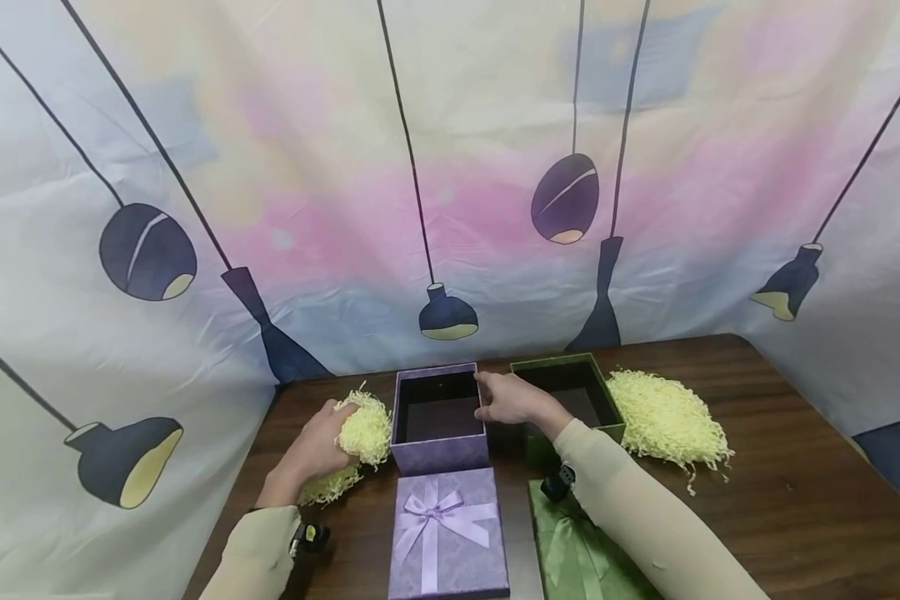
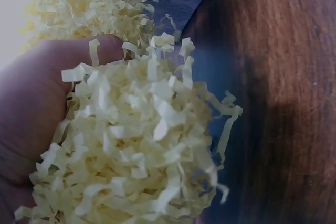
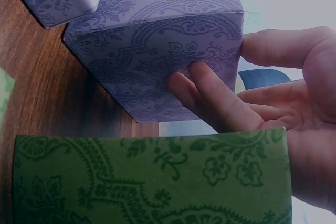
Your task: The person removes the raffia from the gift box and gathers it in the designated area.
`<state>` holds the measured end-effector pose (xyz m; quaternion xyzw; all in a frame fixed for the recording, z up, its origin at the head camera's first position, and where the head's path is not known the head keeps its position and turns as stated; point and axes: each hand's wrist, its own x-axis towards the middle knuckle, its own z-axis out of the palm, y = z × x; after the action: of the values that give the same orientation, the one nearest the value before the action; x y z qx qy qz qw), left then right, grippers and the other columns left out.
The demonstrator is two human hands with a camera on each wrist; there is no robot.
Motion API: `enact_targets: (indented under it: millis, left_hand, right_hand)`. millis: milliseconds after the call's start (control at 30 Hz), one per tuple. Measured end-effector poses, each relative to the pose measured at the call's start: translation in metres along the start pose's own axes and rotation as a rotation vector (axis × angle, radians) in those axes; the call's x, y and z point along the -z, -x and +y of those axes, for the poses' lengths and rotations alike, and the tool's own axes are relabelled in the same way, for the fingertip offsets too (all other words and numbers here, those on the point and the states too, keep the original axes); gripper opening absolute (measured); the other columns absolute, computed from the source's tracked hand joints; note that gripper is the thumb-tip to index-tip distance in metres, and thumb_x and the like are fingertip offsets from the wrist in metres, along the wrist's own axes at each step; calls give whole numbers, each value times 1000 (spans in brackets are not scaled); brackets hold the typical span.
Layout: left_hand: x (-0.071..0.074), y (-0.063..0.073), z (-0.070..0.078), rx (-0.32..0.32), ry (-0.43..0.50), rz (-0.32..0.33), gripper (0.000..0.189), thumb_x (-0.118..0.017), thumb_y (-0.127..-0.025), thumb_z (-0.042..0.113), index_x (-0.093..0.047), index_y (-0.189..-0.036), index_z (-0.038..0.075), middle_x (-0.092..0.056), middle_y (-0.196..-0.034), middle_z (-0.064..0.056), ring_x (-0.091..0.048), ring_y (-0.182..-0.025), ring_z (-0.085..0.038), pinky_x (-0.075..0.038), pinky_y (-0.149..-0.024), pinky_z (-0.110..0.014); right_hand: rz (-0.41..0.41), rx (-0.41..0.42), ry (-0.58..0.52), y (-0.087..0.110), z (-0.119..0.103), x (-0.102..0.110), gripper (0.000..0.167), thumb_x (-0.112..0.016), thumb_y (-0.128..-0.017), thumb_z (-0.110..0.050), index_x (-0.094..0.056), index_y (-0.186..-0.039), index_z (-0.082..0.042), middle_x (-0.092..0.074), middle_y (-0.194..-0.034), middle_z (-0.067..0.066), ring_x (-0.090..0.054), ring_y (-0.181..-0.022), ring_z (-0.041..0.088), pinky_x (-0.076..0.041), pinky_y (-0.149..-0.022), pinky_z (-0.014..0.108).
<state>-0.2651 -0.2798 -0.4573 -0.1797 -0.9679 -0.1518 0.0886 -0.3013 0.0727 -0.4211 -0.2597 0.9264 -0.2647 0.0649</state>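
My left hand [image 1: 317, 450] grips a bunch of pale yellow shredded paper [image 1: 366, 432], and strands stick out past the fingers in the left wrist view. A second clump of shredded paper [image 1: 332, 485] lies on the table just below that hand. To its right stands an open purple gift box [image 1: 441, 454] with a dark inside. My right hand [image 1: 513, 398] holds this box by its right wall. In the right wrist view two fingertips [image 3: 182, 88] press the patterned outer side, and the thumb [image 3: 275, 47] is at the rim.
A green gift box [image 3: 147, 182] stands open right of the purple one, partly behind my right arm. A larger shredded paper pile [image 1: 671, 421] lies beside it. The purple lid [image 1: 450, 550] with a bow and the green lid [image 1: 570, 554] lie in front on the wooden table [image 1: 787, 508].
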Motion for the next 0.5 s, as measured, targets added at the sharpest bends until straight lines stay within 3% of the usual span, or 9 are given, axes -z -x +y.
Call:
enact_targets:
  millis: [500]
  left_hand:
    - [-3,8,2,67,-8,-66,76,-83,-63,13,-55,-133,15,-52,-112,-13,-54,-91,-28,-48,-80,-49]
  right_hand:
    - [-15,-27,-5,1,-4,-1,71,-73,-85,-20,-42,-145,2,-63,-89,1,-57,-81,15,-49,-82,36]
